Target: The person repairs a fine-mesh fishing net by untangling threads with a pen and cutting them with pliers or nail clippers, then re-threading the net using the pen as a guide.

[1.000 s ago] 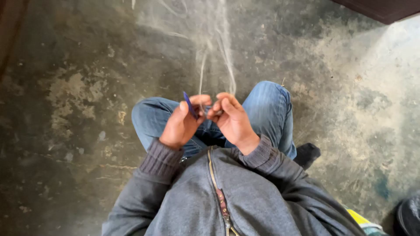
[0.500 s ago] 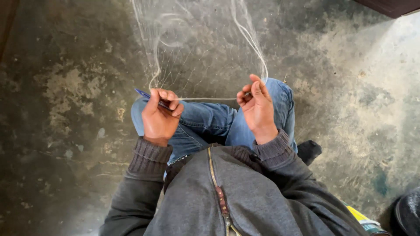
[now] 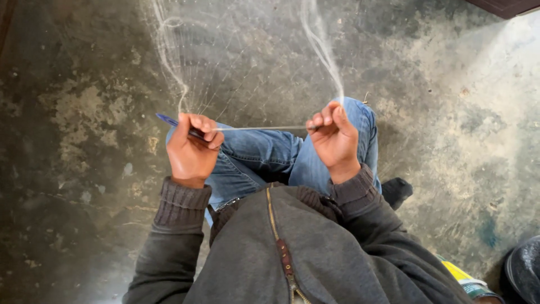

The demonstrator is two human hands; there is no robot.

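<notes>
Head view: my left hand [image 3: 191, 147] is clenched around a blue netting needle [image 3: 179, 125], and my right hand [image 3: 334, 138] pinches the white twine [image 3: 261, 128]. A second ago my hands met over my knees; now they are spread wide, so the twine runs taut between them, cinching a knot in the fishing net [image 3: 236, 67].

The left hand [image 3: 191, 147] and right hand [image 3: 334, 138], seen pressed together over the knees a second earlier, have been drawn well apart, and a length of pale twine [image 3: 261, 128] is now pulled taut between them.
</notes>
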